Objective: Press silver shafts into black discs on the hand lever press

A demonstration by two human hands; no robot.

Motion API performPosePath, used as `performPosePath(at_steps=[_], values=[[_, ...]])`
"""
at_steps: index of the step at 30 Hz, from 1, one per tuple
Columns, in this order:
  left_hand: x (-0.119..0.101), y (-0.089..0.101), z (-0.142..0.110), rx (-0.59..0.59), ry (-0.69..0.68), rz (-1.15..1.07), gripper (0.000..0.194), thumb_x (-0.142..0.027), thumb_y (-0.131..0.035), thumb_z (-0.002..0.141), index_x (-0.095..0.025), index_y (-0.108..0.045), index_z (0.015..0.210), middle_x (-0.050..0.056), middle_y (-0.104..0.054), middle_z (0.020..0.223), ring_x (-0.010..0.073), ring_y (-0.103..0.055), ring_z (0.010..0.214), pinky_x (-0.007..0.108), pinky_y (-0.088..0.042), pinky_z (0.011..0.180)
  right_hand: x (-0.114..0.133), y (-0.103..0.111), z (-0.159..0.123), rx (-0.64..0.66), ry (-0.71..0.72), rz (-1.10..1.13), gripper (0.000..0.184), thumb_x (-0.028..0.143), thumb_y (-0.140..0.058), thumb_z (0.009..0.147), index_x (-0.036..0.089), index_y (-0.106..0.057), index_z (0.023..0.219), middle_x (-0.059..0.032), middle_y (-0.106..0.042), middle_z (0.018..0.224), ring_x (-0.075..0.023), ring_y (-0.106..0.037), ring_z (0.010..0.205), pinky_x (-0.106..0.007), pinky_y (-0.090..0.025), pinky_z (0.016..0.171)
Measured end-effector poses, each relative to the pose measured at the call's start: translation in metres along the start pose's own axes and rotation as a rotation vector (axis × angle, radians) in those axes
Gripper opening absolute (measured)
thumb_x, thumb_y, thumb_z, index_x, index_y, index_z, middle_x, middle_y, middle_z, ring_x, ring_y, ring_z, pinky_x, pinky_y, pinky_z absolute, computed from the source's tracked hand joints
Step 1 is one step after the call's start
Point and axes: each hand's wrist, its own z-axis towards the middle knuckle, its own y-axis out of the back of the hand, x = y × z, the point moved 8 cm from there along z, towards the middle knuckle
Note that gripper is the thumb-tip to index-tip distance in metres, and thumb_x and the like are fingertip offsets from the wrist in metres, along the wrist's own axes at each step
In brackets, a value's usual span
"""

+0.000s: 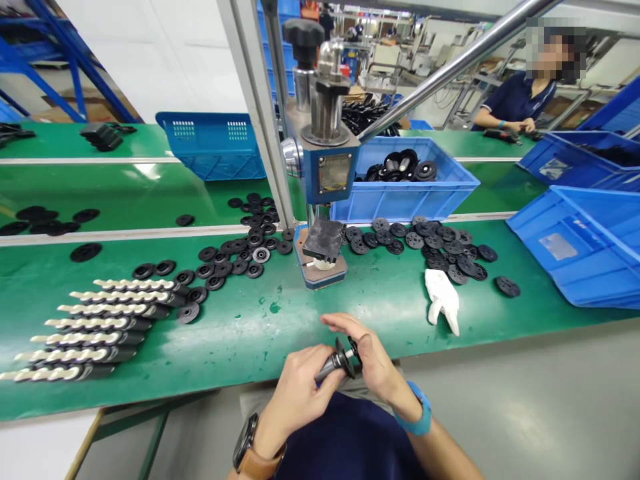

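Observation:
My left hand (306, 387), with a watch on its wrist, wraps round a black cylindrical part with a wide disc-shaped flange (343, 359). A short white shaft (350, 354) sticks out beyond the flange, with a small dark piece (355, 348) at its end. My right hand (373, 357), wearing a blue wristband (419, 410), lies against that dark piece with its palm side, fingers stretched out. Both hands are over the front edge of the green table (240, 353). Ahead of them stands a press (327, 177) with a black block (324, 240) on its base.
Rows of black cylinders with white stepped rods (95, 323) lie at left. Black discs (220, 267) are scattered left of the press, more discs (440, 243) right. A white glove (442, 300) lies nearby. Blue bins (405, 200) stand behind; another person (525, 100) sits far right.

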Motion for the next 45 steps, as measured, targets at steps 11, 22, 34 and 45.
performPosePath(at_steps=[11, 22, 34, 45], values=[[-0.012, -0.006, -0.003, 0.091, -0.069, 0.171, 0.014, -0.023, -0.056, 0.097, -0.023, -0.052, 0.084, 0.002, -0.069, 0.072, 0.0217, -0.066, 0.060, 0.032, -0.037, 0.058, -0.014, -0.011, -0.002, 0.011, -0.054, 0.056, 0.075, 0.069, -0.023, 0.104, 0.019, -0.075, 0.126, -0.0132, -0.074, 0.126, -0.0282, -0.070, 0.117, -0.044, -0.058, 0.100], [-0.005, -0.002, 0.000, 0.059, -0.060, 0.036, 0.016, -0.023, -0.057, 0.096, -0.022, -0.056, 0.080, 0.000, -0.065, 0.067, 0.0178, -0.059, 0.056, 0.030, -0.037, 0.056, -0.014, -0.017, 0.002, 0.075, -0.022, 0.120, 0.072, 0.070, -0.029, 0.103, 0.019, -0.067, 0.136, -0.0143, -0.071, 0.132, -0.0293, -0.068, 0.124, -0.046, -0.055, 0.104], [0.027, 0.011, -0.003, -0.153, 0.064, -0.502, 0.031, -0.045, -0.066, 0.092, -0.018, -0.077, 0.103, 0.010, -0.078, 0.096, 0.0273, -0.071, 0.093, 0.039, -0.058, 0.085, 0.041, -0.025, 0.002, 0.173, 0.376, -0.257, 0.084, 0.064, -0.076, 0.084, 0.017, -0.050, 0.148, -0.0195, -0.064, 0.139, -0.0333, -0.059, 0.134, -0.052, -0.045, 0.116], [0.032, 0.002, -0.005, -0.150, 0.113, -0.555, 0.036, -0.044, -0.068, 0.091, -0.018, -0.077, 0.114, 0.013, -0.078, 0.113, 0.0318, -0.072, 0.105, 0.046, -0.058, 0.094, 0.038, -0.022, 0.000, 0.149, 0.371, -0.263, 0.080, 0.067, -0.070, 0.087, 0.016, -0.051, 0.147, -0.0196, -0.065, 0.138, -0.0320, -0.060, 0.133, -0.052, -0.046, 0.116]])
